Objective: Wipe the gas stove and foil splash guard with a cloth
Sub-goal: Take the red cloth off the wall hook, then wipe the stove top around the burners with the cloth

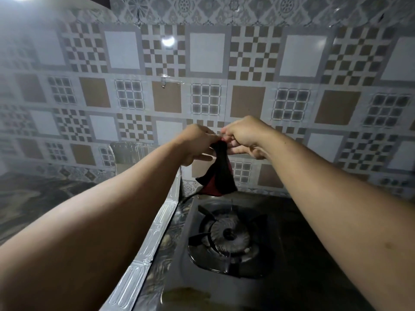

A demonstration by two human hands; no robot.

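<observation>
Hands: left hand [197,143] and right hand [243,136] meet at frame centre, both pinching the top of a dark red-and-black cloth [219,173].
Cloth: hangs downward, long axis near vertical, held in the air, touching nothing below.
Gas stove [229,236]: lower centre, directly beneath the cloth, burner grate visible.
Foil splash guard [155,225]: lower left, running diagonally beside the stove, nearer the left arm.
Writing: none readable; patterned wall tiles [206,52] only.
</observation>
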